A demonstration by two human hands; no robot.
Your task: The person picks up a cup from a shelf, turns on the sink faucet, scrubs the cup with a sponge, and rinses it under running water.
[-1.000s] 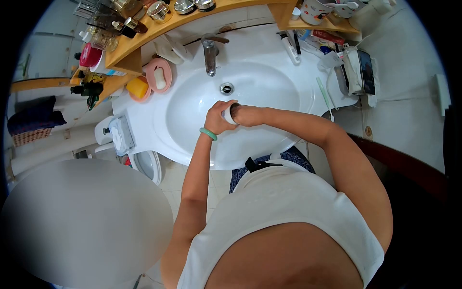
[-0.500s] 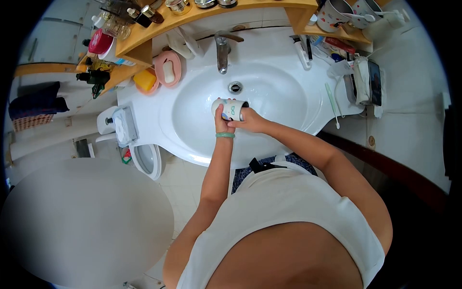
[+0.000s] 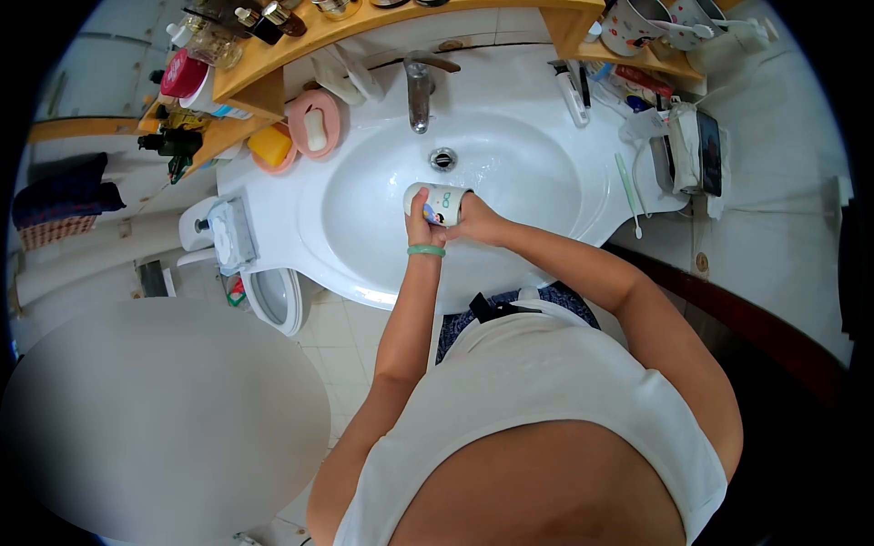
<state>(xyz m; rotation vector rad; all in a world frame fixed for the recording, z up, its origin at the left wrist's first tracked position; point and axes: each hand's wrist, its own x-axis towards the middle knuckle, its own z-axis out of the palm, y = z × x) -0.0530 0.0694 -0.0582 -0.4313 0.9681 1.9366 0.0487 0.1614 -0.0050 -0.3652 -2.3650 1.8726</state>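
Nearest, a white top [image 3: 510,373] is seen, w/ both forearms stretched fwd over the sink. A green bangle [image 3: 426,250] is worn at the L wrist. The cup [image 3: 444,202] is held up over the front part of the basin [image 3: 364,255], between both hands. Its barrel is gripped by the L hand [image 3: 422,233], thumb laid across the near side, fingers mostly hidden round the back. The R hand [image 3: 480,221] is set against the mouth end; its fingertips are hidden, so whether the rim is pinched or the inside is touched can't be made out.

Cup is lying approx. on its side: long axis run L–R, rounded base pointed L, dark-edged mouth pointed R, printed pattern turned up. Prob. stiff, fairly light, poss. breakable (material can't be confirmed) and likely slippery if wet; best held round the barrel, w/ the rim as 2nd hold.

Beyond, the drain [image 3: 443,160] is left uncovered, then the tap [image 3: 419,96], then the wooden shelf [image 3: 382,20].
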